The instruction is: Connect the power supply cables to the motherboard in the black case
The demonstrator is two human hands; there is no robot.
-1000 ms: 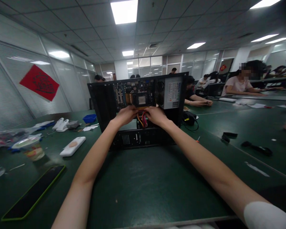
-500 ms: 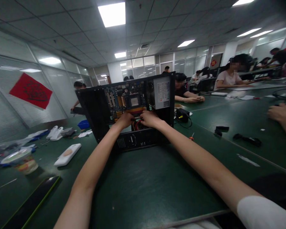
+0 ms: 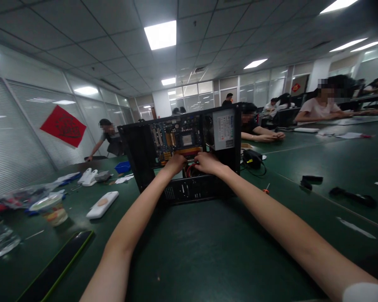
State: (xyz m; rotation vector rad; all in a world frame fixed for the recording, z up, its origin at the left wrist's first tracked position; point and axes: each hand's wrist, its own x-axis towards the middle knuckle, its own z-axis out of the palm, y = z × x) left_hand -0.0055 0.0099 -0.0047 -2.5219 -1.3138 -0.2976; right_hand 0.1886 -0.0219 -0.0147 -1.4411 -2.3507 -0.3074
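Note:
A black computer case (image 3: pixel 138 167) stands on the green table with its open side facing me. Inside it are a motherboard (image 3: pixel 164 136) and a power supply (image 3: pixel 224 131) at the upper right. My left hand (image 3: pixel 175 163) is at the motherboard's lower edge, by the left end of the yellow and red memory slots (image 3: pixel 193 150). At the slots' right end is my right hand (image 3: pixel 209 162). Both hands have curled, closed fingers; what lies in them is too small and partly hidden to make out. Red and black cables (image 3: pixel 192 169) hang just below, between the hands.
On the left lie a white box-shaped device (image 3: pixel 102 204), a lidded cup (image 3: pixel 54 212), a water bottle (image 3: pixel 0 235), a green-edged black phone-like slab (image 3: pixel 56 266) and a blue tray (image 3: pixel 122 167). To the right are a black adapter (image 3: pixel 252 159), a screwdriver (image 3: pixel 266 189) and black straps (image 3: pixel 353 196). Other people sit beyond.
My view has turned left, so everything appears further right and slightly lower. Both hands stay at the memory slots, with little visible movement against the case.

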